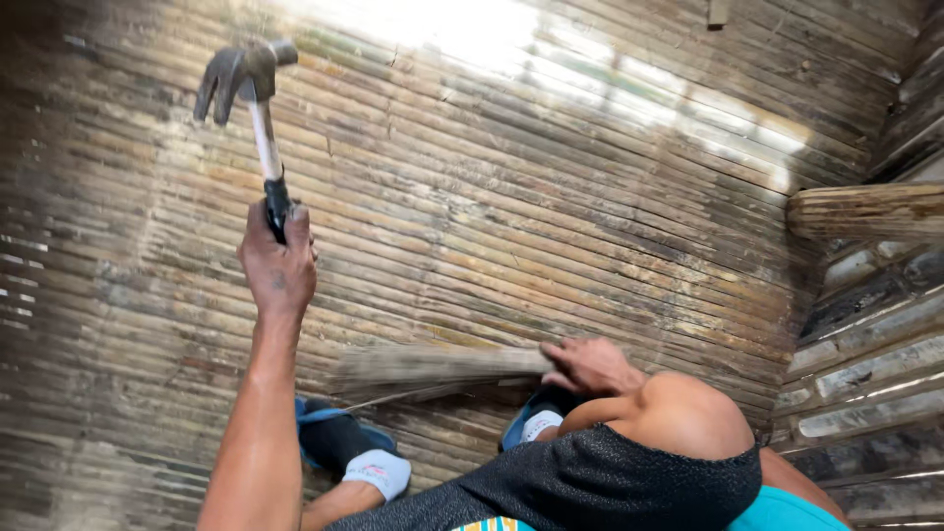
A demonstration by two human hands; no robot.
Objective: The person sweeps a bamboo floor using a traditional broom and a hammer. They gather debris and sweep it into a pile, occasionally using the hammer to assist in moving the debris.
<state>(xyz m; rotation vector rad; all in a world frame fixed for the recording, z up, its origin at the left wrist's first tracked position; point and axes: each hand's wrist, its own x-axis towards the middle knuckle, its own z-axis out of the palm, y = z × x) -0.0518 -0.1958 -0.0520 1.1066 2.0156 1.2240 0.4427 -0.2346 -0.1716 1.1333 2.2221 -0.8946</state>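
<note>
One hammer (pixel 246 74), raised above bamboo strip (pixel 442 364), left hand (pixel 280 265) fingers wrapped round its handle. Right hand (pixel 590 366) fingers gripping strip's end. Two shoes (pixel 339 438) below strip. Slatted bamboo floor (pixel 511 197), sunlit.

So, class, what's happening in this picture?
A person crouches on a slatted bamboo floor. The left hand grips a claw hammer, raised with its head up. The right hand holds a bamboo strip low over the floor, in front of both feet in grey socks and blue sandals.
</note>
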